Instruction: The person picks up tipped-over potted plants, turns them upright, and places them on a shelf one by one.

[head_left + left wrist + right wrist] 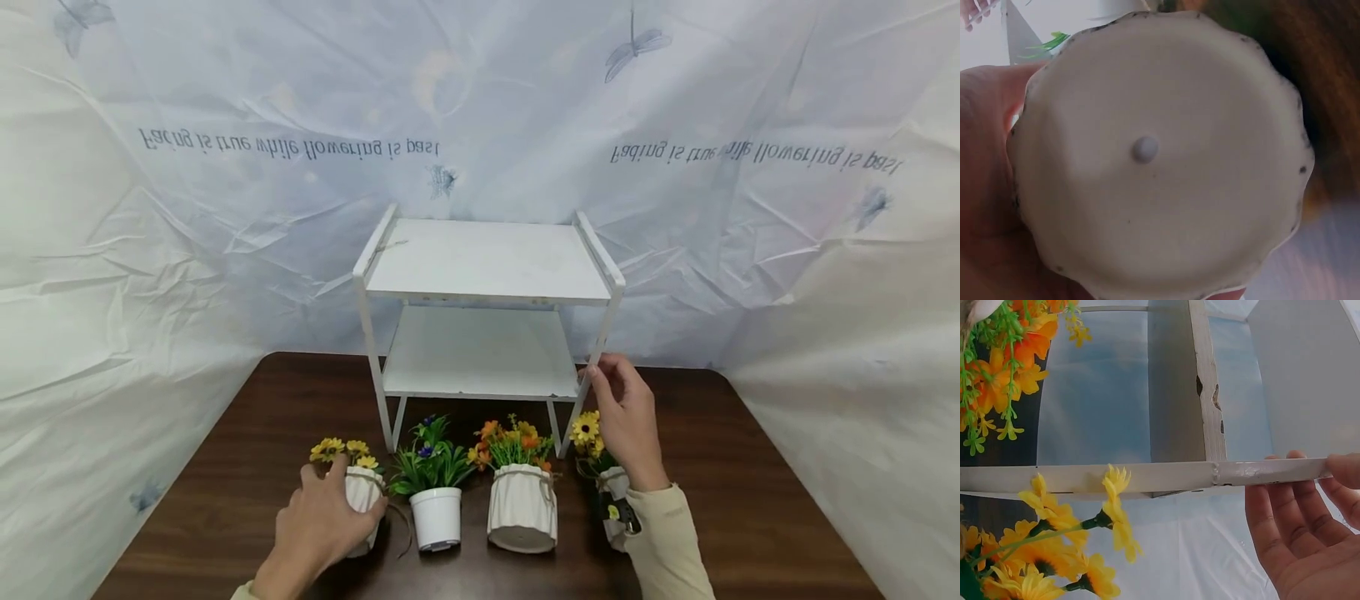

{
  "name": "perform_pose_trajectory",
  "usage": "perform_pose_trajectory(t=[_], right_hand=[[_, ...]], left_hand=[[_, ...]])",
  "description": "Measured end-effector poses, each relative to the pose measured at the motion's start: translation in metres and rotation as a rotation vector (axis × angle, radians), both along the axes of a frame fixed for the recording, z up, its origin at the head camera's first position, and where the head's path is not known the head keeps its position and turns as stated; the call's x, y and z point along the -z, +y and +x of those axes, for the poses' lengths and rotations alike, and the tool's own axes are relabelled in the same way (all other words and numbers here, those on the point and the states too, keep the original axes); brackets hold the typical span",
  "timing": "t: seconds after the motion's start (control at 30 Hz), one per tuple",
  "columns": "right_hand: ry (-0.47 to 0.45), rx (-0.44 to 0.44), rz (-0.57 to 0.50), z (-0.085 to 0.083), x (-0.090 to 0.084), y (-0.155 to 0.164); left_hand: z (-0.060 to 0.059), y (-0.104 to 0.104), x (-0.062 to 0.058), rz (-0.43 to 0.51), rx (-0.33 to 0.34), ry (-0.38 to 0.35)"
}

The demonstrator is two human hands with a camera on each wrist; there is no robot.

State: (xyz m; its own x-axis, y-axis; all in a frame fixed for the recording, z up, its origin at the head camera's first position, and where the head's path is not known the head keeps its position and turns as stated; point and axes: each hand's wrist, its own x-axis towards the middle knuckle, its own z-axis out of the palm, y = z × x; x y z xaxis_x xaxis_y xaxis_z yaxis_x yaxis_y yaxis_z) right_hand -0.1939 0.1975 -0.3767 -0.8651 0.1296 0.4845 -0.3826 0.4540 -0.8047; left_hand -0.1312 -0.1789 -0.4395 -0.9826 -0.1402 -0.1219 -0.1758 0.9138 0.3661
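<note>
My left hand point(318, 517) grips the white fluted pot point(363, 492) of yellow flowers point(341, 450) at the left end of a row. In the left wrist view, the underside of that pot point(1166, 106) faces the camera, with a small round hole in its middle. My right hand point(628, 417) holds the front right leg of a white two-tier shelf point(487, 258). Seen from the right wrist, the fingers point(1300, 522) and thumb pinch this shelf leg point(1272, 472) above the lower board.
Between my hands stand a smooth white pot point(437, 517) with green leaves and purple flowers, and a fluted pot point(522, 512) with orange flowers. Another yellow-flowered pot point(615, 487) sits under my right wrist. Behind the dark wooden table point(247, 467) hangs a printed white sheet point(510, 125).
</note>
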Motion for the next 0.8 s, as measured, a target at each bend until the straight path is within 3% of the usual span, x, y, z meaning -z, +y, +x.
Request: perform_pose_trajectory(t=[0.3, 0.8], right_hand=[[0.001, -0.028, -0.007, 0.001, 0.001, 0.003], [-0.016, -0.039, -0.018, 0.003, -0.001, 0.004]], left_hand=[[-0.004, -0.009, -0.009, -0.005, 0.048, -0.033], [0.011, -0.008, -0.019, 0.049, 0.027, 0.01]])
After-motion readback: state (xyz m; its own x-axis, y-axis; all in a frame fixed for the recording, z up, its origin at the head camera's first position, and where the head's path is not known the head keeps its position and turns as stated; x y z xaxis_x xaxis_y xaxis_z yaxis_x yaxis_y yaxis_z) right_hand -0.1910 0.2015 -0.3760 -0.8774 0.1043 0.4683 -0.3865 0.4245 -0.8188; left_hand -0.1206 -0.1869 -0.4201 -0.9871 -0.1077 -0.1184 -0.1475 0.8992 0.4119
